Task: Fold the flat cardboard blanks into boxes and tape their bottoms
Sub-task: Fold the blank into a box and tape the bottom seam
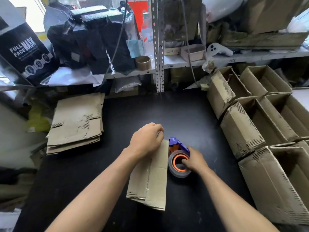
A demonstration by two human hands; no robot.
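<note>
Hands [147, 139] [194, 160] — box [155, 181] edge, dispenser [178, 156].

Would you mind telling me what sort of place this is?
Probably a small packing or shipping room: a stack of flat cardboard blanks, rows of folded open boxes, a tape dispenser on the dark table, and cluttered metal shelving.

My black table [184, 111] is carrying a stack of flat blanks [76, 121], one folded box [151, 180], my tape dispenser [179, 159] and open boxes [260, 124].

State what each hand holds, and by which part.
Right hand grips the tape dispenser at the roll, fingers in its orange core. Left hand rests on the folded box, gripping nothing visible.
</note>
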